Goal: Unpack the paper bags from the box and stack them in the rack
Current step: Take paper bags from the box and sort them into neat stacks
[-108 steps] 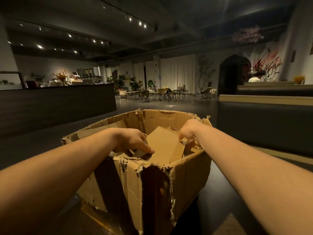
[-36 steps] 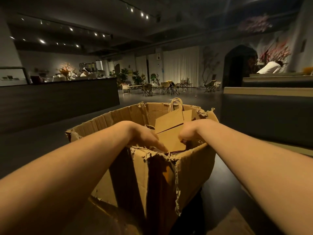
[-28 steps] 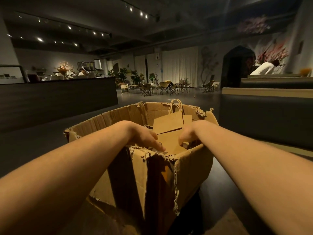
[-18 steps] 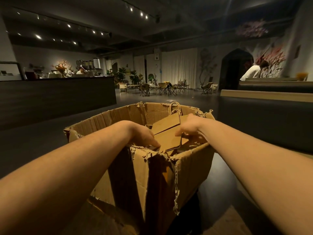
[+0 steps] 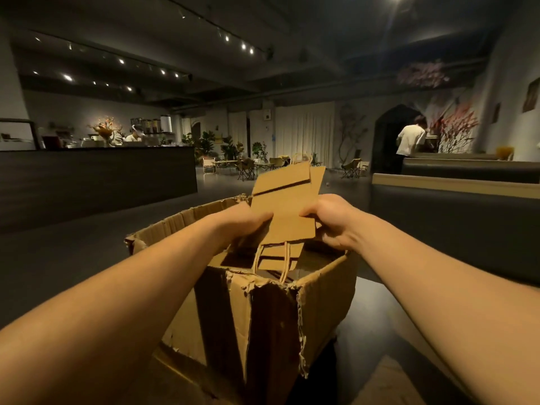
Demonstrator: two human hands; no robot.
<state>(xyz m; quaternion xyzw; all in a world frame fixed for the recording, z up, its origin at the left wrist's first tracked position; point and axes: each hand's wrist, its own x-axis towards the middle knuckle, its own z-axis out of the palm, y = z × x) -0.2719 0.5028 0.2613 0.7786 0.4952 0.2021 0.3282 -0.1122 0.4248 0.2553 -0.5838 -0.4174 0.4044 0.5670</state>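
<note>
- The torn cardboard box (image 5: 318, 305) stands open on the dark floor (image 5: 58, 258); inside it lie more flat brown paper bags, with two twisted handles (image 5: 285, 264) reaching up to its near rim. How many bags remain inside cannot be told.
- A small stack of flat paper bags (image 5: 285, 209) is held upright above the box opening. At least two are in it, going by the offset top edges and a handle loop at the top; the exact count is unclear.
- Two bare forearms reach forward from the lower corners, one on each side of the stack.
- The left hand (image 5: 245, 223) grips the stack's left edge, fingers curled behind and thumb on the front.
- The right hand (image 5: 330, 220) pinches the right edge, thumb on the front face and fingers folded behind.
- Far off, a long dark counter (image 5: 96, 182) stands on the left, folding chairs (image 5: 245, 168) in the middle, and a person in a white shirt (image 5: 410, 141) by an arch on the right.
</note>
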